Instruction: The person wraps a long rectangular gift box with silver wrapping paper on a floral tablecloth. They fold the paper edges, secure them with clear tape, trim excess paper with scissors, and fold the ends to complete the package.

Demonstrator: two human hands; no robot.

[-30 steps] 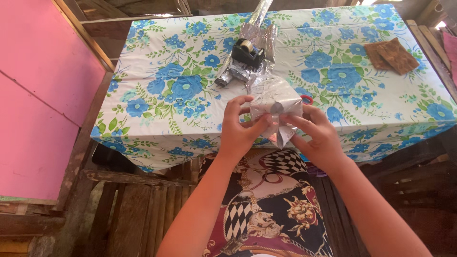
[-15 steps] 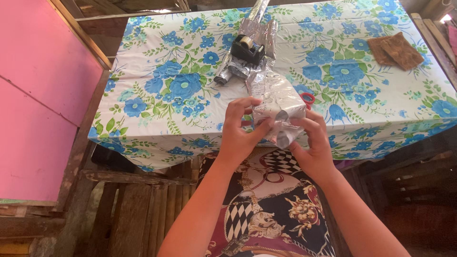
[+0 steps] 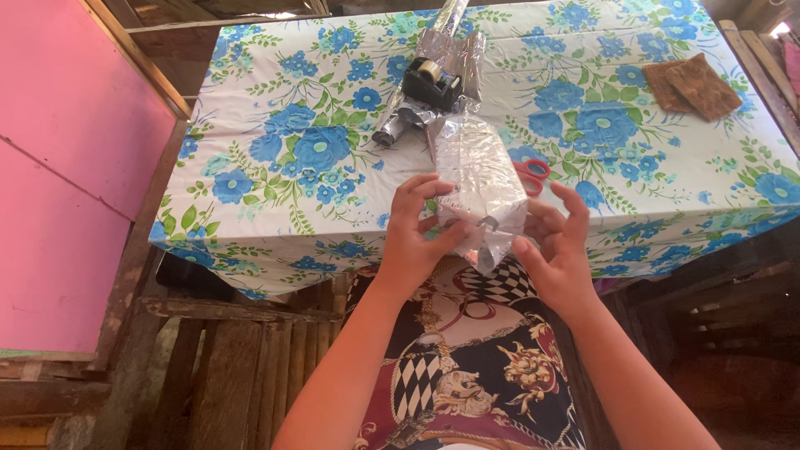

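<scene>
A box wrapped in silver foil paper (image 3: 481, 179) lies at the near edge of the table with its end facing me. My left hand (image 3: 414, 233) grips the left side of that end, thumb pressing the folded flap. My right hand (image 3: 557, 239) touches the right side with its fingers spread, thumb under a loose pointed foil flap that hangs below the box.
The table carries a blue flowered cloth (image 3: 283, 142). Behind the box lie a black tape dispenser (image 3: 432, 81) on a crumpled silver foil roll (image 3: 444, 33), and red-handled scissors (image 3: 531, 172). Brown cloth pieces (image 3: 693, 86) sit at the far right. A pink wall (image 3: 67, 167) stands left.
The box has tilted so its long top side shows more. My right hand has loosened, its fingers spreading off the box end. The scissors' handles are now more exposed.
</scene>
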